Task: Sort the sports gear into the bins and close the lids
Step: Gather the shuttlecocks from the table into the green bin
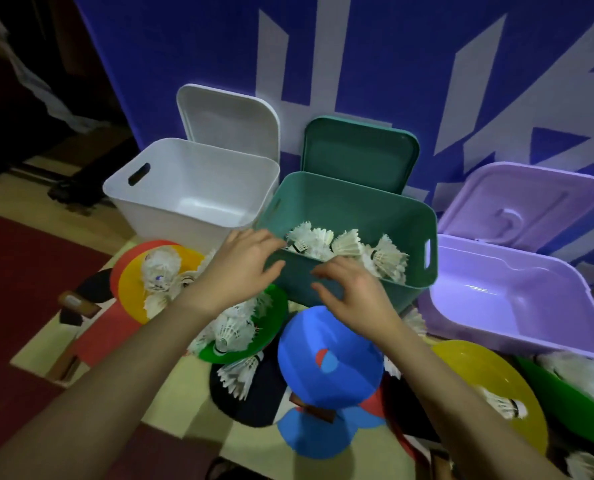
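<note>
Fingers of the left hand (243, 268) and right hand (354, 292) hang loosely curled over the teal bin's (416, 216) near rim, holding nothing. Shuttlecocks (347, 244) inside look light, crushable; best pinched at the cork.

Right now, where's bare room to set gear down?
Inside the white bin and purple bin, both bare. The teal bin already holds shuttlecocks. The floor before the bins is crowded with discs and paddles; cream floor shows between the forearms.
</note>
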Motion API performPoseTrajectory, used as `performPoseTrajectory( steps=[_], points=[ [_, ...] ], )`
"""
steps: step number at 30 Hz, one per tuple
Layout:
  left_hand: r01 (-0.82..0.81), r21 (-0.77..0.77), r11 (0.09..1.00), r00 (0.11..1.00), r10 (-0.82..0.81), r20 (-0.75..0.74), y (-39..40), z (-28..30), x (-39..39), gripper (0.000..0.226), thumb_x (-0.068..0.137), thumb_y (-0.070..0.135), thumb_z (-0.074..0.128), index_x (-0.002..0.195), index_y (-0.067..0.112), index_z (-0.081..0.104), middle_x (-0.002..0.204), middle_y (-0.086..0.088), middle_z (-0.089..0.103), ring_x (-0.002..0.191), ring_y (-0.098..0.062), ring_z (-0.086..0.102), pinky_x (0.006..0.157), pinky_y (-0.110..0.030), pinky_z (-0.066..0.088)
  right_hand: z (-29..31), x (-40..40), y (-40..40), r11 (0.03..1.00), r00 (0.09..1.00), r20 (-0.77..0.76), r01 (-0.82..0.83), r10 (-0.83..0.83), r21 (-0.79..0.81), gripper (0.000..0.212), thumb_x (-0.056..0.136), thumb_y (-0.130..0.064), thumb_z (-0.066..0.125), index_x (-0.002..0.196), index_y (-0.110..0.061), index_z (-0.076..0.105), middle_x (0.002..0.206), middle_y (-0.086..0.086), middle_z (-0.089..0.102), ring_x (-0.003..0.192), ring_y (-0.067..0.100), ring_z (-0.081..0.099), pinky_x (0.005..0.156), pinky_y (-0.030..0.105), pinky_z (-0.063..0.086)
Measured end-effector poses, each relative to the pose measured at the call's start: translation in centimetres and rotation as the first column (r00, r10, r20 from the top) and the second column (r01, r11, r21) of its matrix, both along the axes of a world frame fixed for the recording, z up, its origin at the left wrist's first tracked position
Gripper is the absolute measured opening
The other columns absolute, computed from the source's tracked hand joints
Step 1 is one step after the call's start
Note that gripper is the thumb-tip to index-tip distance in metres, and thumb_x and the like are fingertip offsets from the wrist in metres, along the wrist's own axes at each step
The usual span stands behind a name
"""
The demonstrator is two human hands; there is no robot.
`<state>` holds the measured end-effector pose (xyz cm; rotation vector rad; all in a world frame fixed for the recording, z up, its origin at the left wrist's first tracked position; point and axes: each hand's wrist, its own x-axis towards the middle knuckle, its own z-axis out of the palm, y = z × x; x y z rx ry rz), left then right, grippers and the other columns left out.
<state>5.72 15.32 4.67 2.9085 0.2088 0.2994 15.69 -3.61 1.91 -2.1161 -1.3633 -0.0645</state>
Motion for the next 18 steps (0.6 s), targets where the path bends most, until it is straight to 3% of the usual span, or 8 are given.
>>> performPoseTrajectory(
  steps=[6,8,10,13,18],
  points=[
    [0.033,-0.015,0.999,0.994,-0.035,-0.103,5.5,-3.7,-3.8,0.064,0.078,0.053,0.025,0.117,0.018,0.062,0.113,-0.002,0.061,0.109,-0.025,0.052,0.089,-0.034,0.027,-4.2,-3.9,6.1,0.978,0.998,-0.02,-0.07,0.068,-0.194,0.04,0.083,-0.044,0.053,0.108,-0.016,0.065,0.098,0.005,0.062,0.088,0.028,0.056,0.077,0.039,0.047],
    [0.069,0.017,0.997,0.991,-0.067,-0.12,7.5,-4.8,-4.6,0.056,0.081,0.05,0.031,0.117,0.018,0.061,0.115,-0.001,0.06,0.112,-0.025,0.049,0.091,-0.034,0.023,-5.7,-4.9,7.9,0.953,0.997,-0.06,-0.071,0.056,-0.295,0.042,0.085,-0.041,0.059,0.122,-0.022,0.059,0.112,0.004,0.057,0.102,0.027,0.048,0.084,0.035,0.033],
    [0.1,0.013,0.995,0.984,-0.097,-0.146,9.4,-5.7,-5.2,0.048,0.084,0.045,0.041,0.121,0.019,0.058,0.121,0.001,0.056,0.119,-0.023,0.044,0.095,-0.035,0.022,-7.0,-6.1,9.3,0.94,0.996,-0.092,-0.046,0.016,-0.339,0.041,0.087,-0.042,0.06,0.125,-0.028,0.056,0.117,-0.001,0.053,0.107,0.022,0.041,0.08,0.03,0.021],
    [0.142,-0.045,0.989,0.971,-0.148,-0.188,11.7,-6.7,-5.8,0.042,0.09,0.041,0.054,0.128,0.022,0.053,0.129,0.004,0.051,0.124,-0.019,0.037,0.098,-0.035,0.019,-7.7,-7.6,10.6,0.953,0.977,-0.182,0.058,-0.116,-0.296,0.024,0.087,-0.039,0.063,0.107,-0.027,0.065,0.111,-0.007,0.055,0.107,0.018,0.039,0.079,0.028,0.017],
    [0.281,-0.163,0.946,0.934,-0.308,-0.181,12.9,-7.9,-5.5,0.048,0.09,0.044,0.051,0.136,0.031,0.043,0.134,0.009,0.046,0.125,-0.014,0.032,0.096,-0.03,0.017,-7.3,-8.3,10.2,0.953,0.919,-0.273,0.241,-0.285,-0.184,0.013,0.085,-0.038,0.065,0.085,-0.026,0.067,0.083,-0.022,0.054,0.09,0.007,0.044,0.082,0.029,0.02]
  ],
)
